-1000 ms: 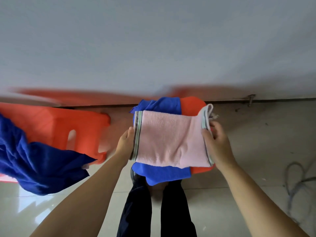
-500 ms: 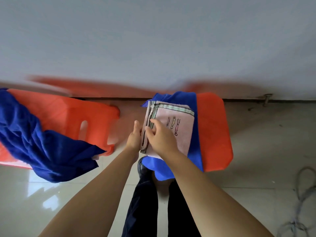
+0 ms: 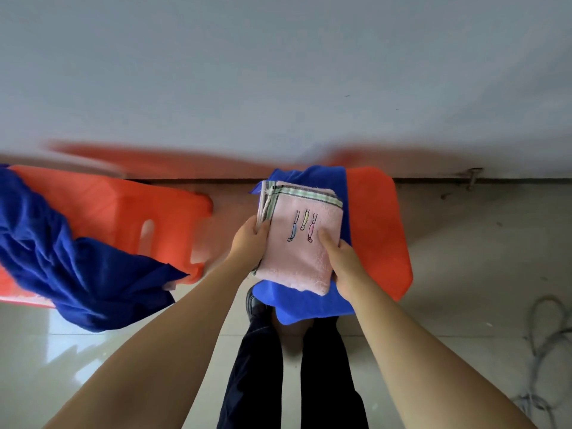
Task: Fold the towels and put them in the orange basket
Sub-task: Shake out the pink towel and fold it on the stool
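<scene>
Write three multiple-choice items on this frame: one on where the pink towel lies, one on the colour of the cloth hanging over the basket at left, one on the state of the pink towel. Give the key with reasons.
1. Where does the pink towel lie?
A. On a blue towel over an orange stool
B. Inside the orange basket
C. On the bare floor

2. What colour is the cloth draped over the basket?
A. Pink
B. Dark blue
C. White

3. What state is the pink towel in?
A. Spread out flat in one layer
B. Crumpled in a ball
C. Folded into a small rectangle, held at both sides

Key: 1 A, blue cloth shows above and below it, with the orange seat to its right. 2 B, dark blue folds hang over the basket's rim. 3 C, layered edges show at its upper left, with the left hand and right hand gripping its sides.
</scene>
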The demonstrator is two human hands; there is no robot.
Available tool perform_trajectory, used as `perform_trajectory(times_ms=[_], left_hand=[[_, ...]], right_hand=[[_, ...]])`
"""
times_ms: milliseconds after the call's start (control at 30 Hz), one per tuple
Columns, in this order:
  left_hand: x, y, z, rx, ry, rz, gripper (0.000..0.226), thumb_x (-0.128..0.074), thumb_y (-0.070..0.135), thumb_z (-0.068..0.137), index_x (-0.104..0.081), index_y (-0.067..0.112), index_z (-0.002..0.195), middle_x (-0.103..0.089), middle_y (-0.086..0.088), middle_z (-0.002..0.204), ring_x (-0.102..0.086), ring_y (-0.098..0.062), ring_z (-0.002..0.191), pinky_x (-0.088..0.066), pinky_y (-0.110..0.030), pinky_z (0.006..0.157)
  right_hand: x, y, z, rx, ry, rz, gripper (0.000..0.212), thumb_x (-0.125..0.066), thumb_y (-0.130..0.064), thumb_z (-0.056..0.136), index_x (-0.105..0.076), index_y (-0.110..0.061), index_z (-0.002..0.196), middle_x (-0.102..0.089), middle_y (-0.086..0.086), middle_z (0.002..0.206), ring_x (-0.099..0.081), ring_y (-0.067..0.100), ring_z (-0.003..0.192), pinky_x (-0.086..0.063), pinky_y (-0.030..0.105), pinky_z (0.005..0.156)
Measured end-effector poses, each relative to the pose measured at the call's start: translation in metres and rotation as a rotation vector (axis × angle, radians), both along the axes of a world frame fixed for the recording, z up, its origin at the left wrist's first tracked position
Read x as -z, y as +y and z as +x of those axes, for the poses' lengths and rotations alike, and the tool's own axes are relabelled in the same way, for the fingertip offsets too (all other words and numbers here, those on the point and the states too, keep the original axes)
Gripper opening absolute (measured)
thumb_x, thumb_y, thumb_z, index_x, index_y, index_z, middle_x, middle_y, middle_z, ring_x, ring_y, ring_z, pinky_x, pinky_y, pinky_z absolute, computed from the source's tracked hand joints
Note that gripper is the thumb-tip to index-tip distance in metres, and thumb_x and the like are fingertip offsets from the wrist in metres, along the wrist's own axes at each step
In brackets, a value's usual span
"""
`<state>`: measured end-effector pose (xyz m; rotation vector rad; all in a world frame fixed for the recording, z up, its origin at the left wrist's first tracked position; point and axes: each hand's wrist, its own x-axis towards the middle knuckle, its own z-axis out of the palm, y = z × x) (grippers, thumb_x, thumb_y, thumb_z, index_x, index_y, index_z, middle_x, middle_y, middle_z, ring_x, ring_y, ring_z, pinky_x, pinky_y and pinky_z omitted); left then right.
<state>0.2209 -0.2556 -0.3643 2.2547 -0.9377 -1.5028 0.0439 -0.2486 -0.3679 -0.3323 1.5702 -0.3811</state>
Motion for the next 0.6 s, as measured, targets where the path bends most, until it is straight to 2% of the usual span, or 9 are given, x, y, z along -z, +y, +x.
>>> perform_trajectory(times_ms=[67, 133, 300, 400, 533, 600], left_hand=[[-0.015, 0.0, -0.005, -0.055, 0.062, -0.04, 0.023, -0.04, 0.03, 0.099, -0.053, 0.019, 0.083, -0.054, 0.003, 0.074, -0.048, -0.014, 0.067, -0.041, -0.029, 0.061], [-0.029, 0.001, -0.011, -0.107, 0.13, -0.058, 0.025, -0.041, 0.03, 0.099, -0.049, 0.019, 0.078, -0.049, 0.004, 0.068, -0.043, -0.012, 0.061, -0.036, -0.026, 0.055], [-0.107, -0.006, -0.047, -0.139, 0.307, -0.097, 0.023, -0.044, 0.032, 0.099, -0.058, 0.02, 0.085, -0.063, -0.004, 0.084, -0.057, -0.018, 0.075, -0.05, -0.034, 0.074], [-0.157, -0.015, -0.072, -0.099, 0.467, -0.115, 0.022, -0.043, 0.028, 0.101, -0.062, 0.021, 0.092, -0.068, -0.001, 0.087, -0.064, -0.014, 0.076, -0.053, -0.027, 0.07], [-0.213, -0.025, -0.099, 0.034, 0.678, -0.104, 0.024, -0.042, 0.027, 0.101, -0.064, 0.017, 0.097, -0.073, -0.003, 0.088, -0.069, -0.015, 0.078, -0.056, -0.03, 0.072], [-0.24, -0.027, -0.112, 0.15, 0.724, -0.108, 0.023, -0.043, 0.025, 0.1, -0.064, 0.016, 0.096, -0.072, -0.006, 0.088, -0.069, -0.017, 0.077, -0.056, -0.03, 0.072]], right_hand=[[-0.01, -0.001, -0.009, 0.129, -0.15, 0.051, 0.047, -0.068, -0.044, 0.08, -0.063, -0.013, 0.115, -0.07, 0.007, 0.111, -0.066, 0.026, 0.103, -0.051, 0.046, 0.095], [-0.025, -0.002, -0.018, 0.196, -0.246, 0.038, 0.043, -0.068, -0.036, 0.083, -0.062, -0.014, 0.119, -0.07, 0.009, 0.115, -0.064, 0.027, 0.107, -0.049, 0.048, 0.097], [-0.104, -0.007, -0.06, 0.259, -0.373, -0.045, 0.037, -0.064, -0.028, 0.087, -0.061, -0.015, 0.122, -0.067, 0.01, 0.119, -0.063, 0.027, 0.11, -0.051, 0.047, 0.093], [-0.155, -0.002, -0.086, 0.306, -0.43, -0.065, 0.038, -0.064, -0.032, 0.084, -0.063, -0.014, 0.118, -0.069, 0.011, 0.114, -0.064, 0.026, 0.107, -0.054, 0.039, 0.081], [-0.203, 0.017, -0.114, 0.384, -0.479, -0.19, 0.05, -0.068, -0.037, 0.08, -0.06, -0.013, 0.124, -0.065, 0.014, 0.122, -0.059, 0.03, 0.114, -0.053, 0.041, 0.084], [-0.228, 0.036, -0.123, 0.459, -0.486, -0.275, 0.057, -0.074, -0.036, 0.076, -0.059, -0.015, 0.127, -0.062, 0.014, 0.127, -0.056, 0.032, 0.118, -0.052, 0.043, 0.087]])
